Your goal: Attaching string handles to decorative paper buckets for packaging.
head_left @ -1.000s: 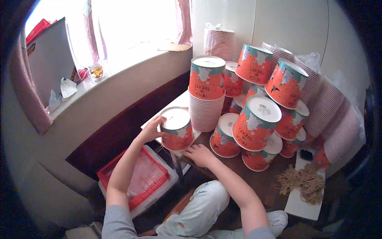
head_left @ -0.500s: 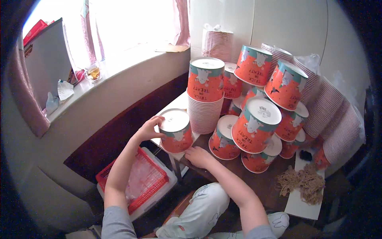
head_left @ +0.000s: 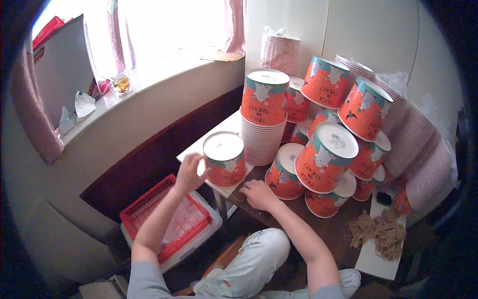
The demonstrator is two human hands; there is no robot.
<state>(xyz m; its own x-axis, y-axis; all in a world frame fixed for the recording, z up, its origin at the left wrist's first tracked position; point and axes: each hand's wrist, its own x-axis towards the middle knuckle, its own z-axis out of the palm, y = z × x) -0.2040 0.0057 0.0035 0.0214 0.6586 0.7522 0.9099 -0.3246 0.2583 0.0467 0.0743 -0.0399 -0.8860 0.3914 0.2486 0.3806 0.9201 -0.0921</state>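
Observation:
An upside-down orange paper bucket (head_left: 225, 169) with a teal band and a white base stands on the white tabletop. Just off its left side is my left hand (head_left: 189, 174), thumb and fingers apart, holding nothing. To the bucket's right, low at the table edge, my right hand (head_left: 259, 195) has its fingers bent together. A thin pale strand (head_left: 238, 199) curves by those fingertips; whether they grip it is hard to see. Directly behind stands a tall stack of nested buckets (head_left: 261, 142), the top one showing its printed side.
More upturned orange buckets (head_left: 326, 159) are piled to the right, with long stacks of nested ones (head_left: 411, 139) behind. Bundles of brown twine (head_left: 376, 231) lie on a white board at the right. A red basket (head_left: 172, 217) sits low at the left, below the windowsill (head_left: 149, 82).
My left hand has let go of the bucket and moved a little down and left. My right hand has shifted slightly right, away from the bucket's rim. The view has turned slightly.

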